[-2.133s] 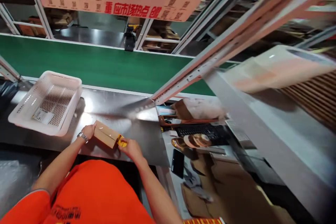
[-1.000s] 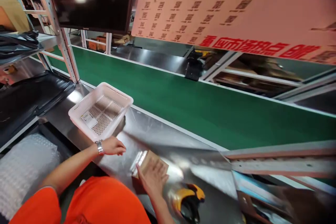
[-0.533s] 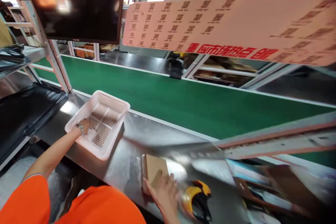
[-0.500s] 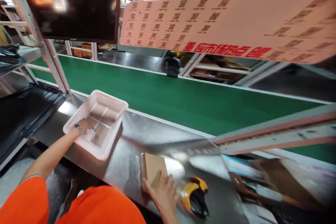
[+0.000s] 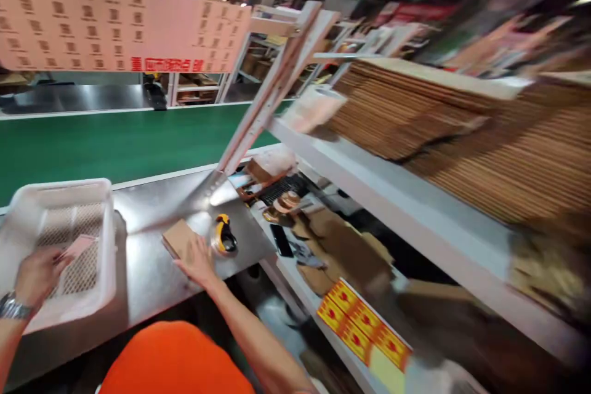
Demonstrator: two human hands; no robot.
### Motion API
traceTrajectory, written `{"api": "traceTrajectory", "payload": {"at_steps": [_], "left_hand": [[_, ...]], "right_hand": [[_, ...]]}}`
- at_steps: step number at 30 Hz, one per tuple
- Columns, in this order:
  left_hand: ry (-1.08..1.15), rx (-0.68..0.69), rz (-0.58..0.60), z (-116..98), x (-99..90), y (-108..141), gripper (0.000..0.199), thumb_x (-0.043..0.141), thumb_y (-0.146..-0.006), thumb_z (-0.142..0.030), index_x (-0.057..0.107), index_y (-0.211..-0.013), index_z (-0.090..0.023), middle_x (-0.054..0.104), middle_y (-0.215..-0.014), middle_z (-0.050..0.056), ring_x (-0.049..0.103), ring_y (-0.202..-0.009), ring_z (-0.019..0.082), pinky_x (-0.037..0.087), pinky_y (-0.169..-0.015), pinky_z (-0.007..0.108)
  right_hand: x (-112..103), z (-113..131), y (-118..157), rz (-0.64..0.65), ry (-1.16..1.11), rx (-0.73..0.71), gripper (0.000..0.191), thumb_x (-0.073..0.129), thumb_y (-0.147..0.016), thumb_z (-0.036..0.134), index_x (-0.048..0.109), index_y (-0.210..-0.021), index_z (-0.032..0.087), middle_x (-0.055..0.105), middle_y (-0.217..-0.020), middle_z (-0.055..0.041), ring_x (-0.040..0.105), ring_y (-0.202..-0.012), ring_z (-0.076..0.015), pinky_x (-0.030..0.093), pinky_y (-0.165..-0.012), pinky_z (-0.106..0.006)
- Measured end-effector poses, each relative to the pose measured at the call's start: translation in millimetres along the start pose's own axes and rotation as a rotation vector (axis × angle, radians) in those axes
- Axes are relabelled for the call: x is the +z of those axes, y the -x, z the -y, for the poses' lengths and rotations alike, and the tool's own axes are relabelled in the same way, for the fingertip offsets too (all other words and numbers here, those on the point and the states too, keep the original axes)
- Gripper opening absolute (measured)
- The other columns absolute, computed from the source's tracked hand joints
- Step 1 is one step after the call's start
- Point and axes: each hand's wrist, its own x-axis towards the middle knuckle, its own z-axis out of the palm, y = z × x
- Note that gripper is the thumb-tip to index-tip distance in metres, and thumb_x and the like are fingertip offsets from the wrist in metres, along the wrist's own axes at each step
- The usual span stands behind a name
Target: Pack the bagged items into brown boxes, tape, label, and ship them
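My left hand (image 5: 37,280) is inside a white plastic basket (image 5: 108,246) with a mesh bottom. Its fingers pinch a small pale pink slip (image 5: 82,245), held above the mesh. My right hand (image 5: 198,261) lies flat on a small brown cardboard box (image 5: 178,237) on the metal table (image 5: 148,277), fingers stretched over its right part and the thumb at the near edge. Just right of that hand sits a yellow and black tape dispenser (image 5: 225,235), not touched as far as I can see.
Behind the table runs a green conveyor belt (image 5: 92,141). To the right, a shelf (image 5: 351,166) bears stacked flat cardboard (image 5: 415,123). A lower shelf holds a phone (image 5: 281,241), tape rolls (image 5: 286,202), cardboard pieces and yellow-red stickers (image 5: 357,323). A slanted metal post (image 5: 272,92) stands at the table corner.
My view has swung to the right, bringing the shelves into sight. My left hand has lifted the slip off the basket's bottom. The right hand still rests on the box.
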Motion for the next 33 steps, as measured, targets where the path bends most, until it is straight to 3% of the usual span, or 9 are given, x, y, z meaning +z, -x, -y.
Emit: {"api": "traceTrajectory", "payload": {"at_steps": [4,6,8,13,17,19,22,28,33], "left_hand": [[0.045,0.302,0.178,-108.0,21.4,24.9,0.046,0.055,-0.09,-0.062,0.065,-0.063,-0.026,0.071,-0.073,0.007,0.062,-0.077,0.028,0.042,-0.079,0.037],[0.086,0.363,0.33,-159.1,40.1,38.7,0.031,0.062,-0.085,-0.051,0.068,-0.068,-0.026,0.075,-0.081,0.009,0.066,-0.082,0.03,0.041,-0.08,0.038],[0.107,0.376,0.439,-195.2,59.9,48.3,0.024,0.061,-0.083,-0.043,0.068,-0.07,-0.024,0.077,-0.084,0.01,0.068,-0.082,0.03,0.039,-0.077,0.037],[0.513,0.189,0.391,-236.5,96.4,52.9,0.05,0.066,-0.082,-0.07,0.069,-0.073,-0.021,0.073,-0.077,0.008,0.067,-0.078,0.026,0.044,-0.075,0.034],[1.015,-0.136,0.305,-286.4,118.1,67.8,0.075,0.078,-0.066,-0.086,0.074,-0.094,-0.017,0.077,-0.091,0.011,0.071,-0.087,0.026,0.056,-0.081,0.035],[1.162,-0.195,0.407,-320.5,133.9,83.3,0.085,0.082,-0.061,-0.086,0.074,-0.107,-0.015,0.079,-0.097,0.013,0.073,-0.087,0.025,0.057,-0.073,0.033],[1.168,-0.13,0.625,-365.0,163.7,108.1,0.077,0.09,-0.06,-0.076,0.077,-0.101,-0.012,0.08,-0.098,0.016,0.073,-0.078,0.023,0.054,-0.063,0.03],[1.136,-0.197,0.613,-403.7,207.0,149.4,0.055,0.093,-0.067,-0.057,0.077,-0.093,-0.011,0.082,-0.095,0.018,0.077,-0.075,0.025,0.059,-0.066,0.033],[1.148,-0.303,0.637,-422.1,224.3,184.1,0.041,0.088,-0.076,-0.043,0.077,-0.097,-0.01,0.082,-0.095,0.017,0.079,-0.076,0.025,0.061,-0.067,0.032]], "right_hand": [[-12.8,59.1,26.7,0.018,-0.574,-0.352,0.114,0.097,-0.069,0.063,0.051,-0.166,0.026,0.064,-0.155,-0.0168,0.066,-0.134,-0.0311,0.055,-0.112,-0.047],[-25.8,73.2,41.7,0.087,-0.569,-0.477,0.066,0.09,-0.081,0.062,0.078,-0.134,0.025,0.079,-0.118,-0.0092,0.073,-0.103,-0.0241,0.057,-0.093,-0.038],[-43.0,69.1,56.1,0.099,-0.496,-0.478,0.034,0.079,-0.094,0.056,0.084,-0.097,0.023,0.078,-0.089,-0.0048,0.068,-0.083,-0.0194,0.052,-0.081,-0.033],[-79.0,3.9,84.6,0.116,-0.558,-0.142,0.037,0.081,-0.087,0.054,0.078,-0.077,0.019,0.07,-0.07,-0.0011,0.056,-0.065,-0.0142,0.039,-0.064,-0.028],[-91.8,-36.1,101.9,-0.034,-0.984,0.176,0.059,0.092,-0.066,0.072,0.07,-0.072,0.018,0.06,-0.061,0.0019,0.048,-0.058,-0.011,0.036,-0.058,-0.025],[-97.4,-43.0,109.9,-0.136,-1.209,0.288,0.066,0.098,-0.056,0.074,0.069,-0.074,0.018,0.063,-0.066,0.0008,0.051,-0.061,-0.0106,0.038,-0.058,-0.024],[-106.8,-49.3,124.2,-0.13,-1.328,0.312,0.067,0.102,-0.051,0.071,0.072,-0.076,0.016,0.07,-0.075,-0.0029,0.06,-0.07,-0.0133,0.046,-0.065,-0.025],[-127.6,-88.5,165.2,-0.019,-1.348,0.265,0.058,0.094,-0.073,0.07,0.083,-0.093,0.016,0.078,-0.092,-0.0086,0.07,-0.086,-0.0204,0.055,-0.077,-0.031],[-138.4,-127.5,194.0,0.034,-1.392,0.34,0.056,0.099,-0.07,0.062,0.083,-0.097,0.015,0.079,-0.094,-0.0099,0.073,-0.088,-0.0217,0.058,-0.078,-0.033]]}}
